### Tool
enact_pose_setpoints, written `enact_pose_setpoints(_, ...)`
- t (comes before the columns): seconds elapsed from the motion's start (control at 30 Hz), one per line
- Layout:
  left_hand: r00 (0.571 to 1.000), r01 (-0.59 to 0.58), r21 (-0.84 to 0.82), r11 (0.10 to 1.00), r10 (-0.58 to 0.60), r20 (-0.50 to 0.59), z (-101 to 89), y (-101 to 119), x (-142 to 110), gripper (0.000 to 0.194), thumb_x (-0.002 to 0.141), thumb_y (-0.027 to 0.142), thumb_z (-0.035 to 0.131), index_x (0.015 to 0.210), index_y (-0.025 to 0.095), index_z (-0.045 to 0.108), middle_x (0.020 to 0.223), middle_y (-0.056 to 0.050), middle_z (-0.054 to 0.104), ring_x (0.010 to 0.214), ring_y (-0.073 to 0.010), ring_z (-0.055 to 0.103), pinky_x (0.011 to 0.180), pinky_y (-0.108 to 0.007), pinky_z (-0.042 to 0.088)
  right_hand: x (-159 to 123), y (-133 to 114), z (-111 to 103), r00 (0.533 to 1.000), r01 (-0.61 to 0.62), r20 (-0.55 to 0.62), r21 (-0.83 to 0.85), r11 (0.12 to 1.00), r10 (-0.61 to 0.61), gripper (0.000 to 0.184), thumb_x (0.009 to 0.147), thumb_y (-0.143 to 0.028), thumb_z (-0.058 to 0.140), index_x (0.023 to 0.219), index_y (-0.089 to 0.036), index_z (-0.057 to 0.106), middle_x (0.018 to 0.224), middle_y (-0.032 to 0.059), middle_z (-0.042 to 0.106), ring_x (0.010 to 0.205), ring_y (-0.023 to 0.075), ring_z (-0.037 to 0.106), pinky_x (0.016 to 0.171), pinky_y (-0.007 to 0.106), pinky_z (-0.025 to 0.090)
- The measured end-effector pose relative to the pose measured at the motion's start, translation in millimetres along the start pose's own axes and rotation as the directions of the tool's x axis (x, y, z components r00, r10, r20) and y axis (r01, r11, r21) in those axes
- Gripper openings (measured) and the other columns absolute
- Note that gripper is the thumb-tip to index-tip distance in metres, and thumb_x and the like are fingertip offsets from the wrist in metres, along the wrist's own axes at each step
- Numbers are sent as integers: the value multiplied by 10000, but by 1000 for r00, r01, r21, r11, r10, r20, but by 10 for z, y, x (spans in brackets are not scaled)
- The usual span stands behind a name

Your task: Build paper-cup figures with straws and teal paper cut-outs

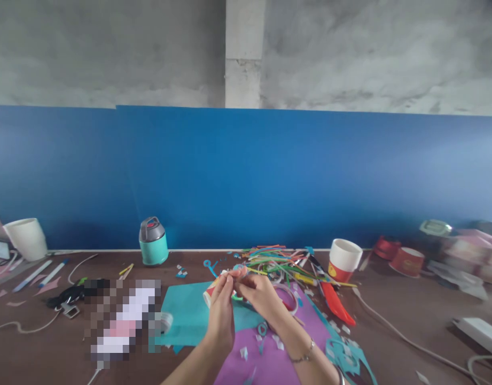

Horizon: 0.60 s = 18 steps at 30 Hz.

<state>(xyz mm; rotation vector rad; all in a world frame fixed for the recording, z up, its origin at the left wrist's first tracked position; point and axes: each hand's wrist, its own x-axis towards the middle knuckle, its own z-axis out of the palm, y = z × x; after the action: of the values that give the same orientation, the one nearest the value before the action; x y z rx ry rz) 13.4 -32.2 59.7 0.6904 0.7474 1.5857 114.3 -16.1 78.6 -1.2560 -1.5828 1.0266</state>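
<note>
Head view: we grasp a tilted cup (pixel 209 293) in our left hand (pixel 222 306). Our right hand (pixel 258 293) bends its fingers just beside; we cannot tell their grip. Strips (pixel 270 262) lie beyond the right hand.

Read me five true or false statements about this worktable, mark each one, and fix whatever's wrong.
1. The person's hands are far apart. False: the left hand and right hand are close together.
2. A red-and-white paper cup is partly hidden behind the left hand. True.
3. A teal container with a grey top stands upright. True.
4. Long thin strips are piled left of that container. False: the colourful strips lie to its right.
5. A purple sheet lies under the right forearm. True.
</note>
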Motion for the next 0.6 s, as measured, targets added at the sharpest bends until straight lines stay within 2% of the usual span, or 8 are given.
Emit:
enact_pose_setpoints(0.17, 1000, 10, 49, 999, -12, 26, -16, -15, 17, 363, 665, 462, 716, 913, 198, 732, 1115, -93, 692, 1198, -291, 509, 1027, -394, 337, -14, -20, -4, 999, 52, 5, 0, 999, -52, 195, 695, -298, 545, 556, -165, 520, 512, -47, 429, 506, 94, 359, 488, 228, 268)
enact_pose_setpoints(0.23, 1000, -1, 71, 998, 0, 16, -30, -23, 27, 372, 673, 472, 710, 932, 207, 728, 1106, -82, 691, 1160, -274, 527, 983, -367, 364, -33, -51, -31, 992, 127, 13, -12, 992, -127, 179, 682, -254, 513, 527, -182, 458, 518, -54, 398, 517, 93, 346, 498, 226, 265)
enact_pose_setpoints(0.3, 1000, -20, 127, 992, 19, 10, -44, -25, 35, 352, 669, 478, 718, 892, 206, 723, 1007, -64, 705, 1031, -249, 579, 892, -333, 404, -48, -90, -74, 986, 166, 7, -30, 986, -166, 175, 670, -237, 505, 520, -188, 429, 523, -57, 386, 525, 92, 341, 505, 222, 267)
enact_pose_setpoints(0.43, 994, -88, 259, 962, 70, 78, -62, -13, 44, 303, 698, 483, 705, 680, 185, 652, 733, -8, 643, 749, -171, 562, 698, -253, 398, -47, -133, -164, 985, 171, 10, -87, 982, -170, 208, 710, -281, 536, 539, -174, 483, 517, -53, 416, 520, 89, 361, 500, 212, 281)
enact_pose_setpoints(0.53, 990, -135, 300, 944, 117, 79, -76, -21, 57, 346, 701, 522, 694, 690, 180, 642, 686, 5, 597, 685, -149, 522, 645, -233, 383, -29, -111, -198, 989, 146, 1, -164, 976, -148, 236, 734, -331, 559, 574, -158, 578, 531, -24, 506, 531, 110, 438, 511, 217, 317)
enact_pose_setpoints(0.6, 984, -175, 312, 934, 172, 37, -91, -32, 71, 375, 684, 550, 697, 724, 180, 649, 689, 0, 593, 677, -155, 524, 637, -239, 395, -20, -95, -203, 993, 84, -68, -214, 973, -101, 214, 707, -360, 608, 711, -153, 661, 597, 8, 600, 584, 149, 517, 537, 230, 361)
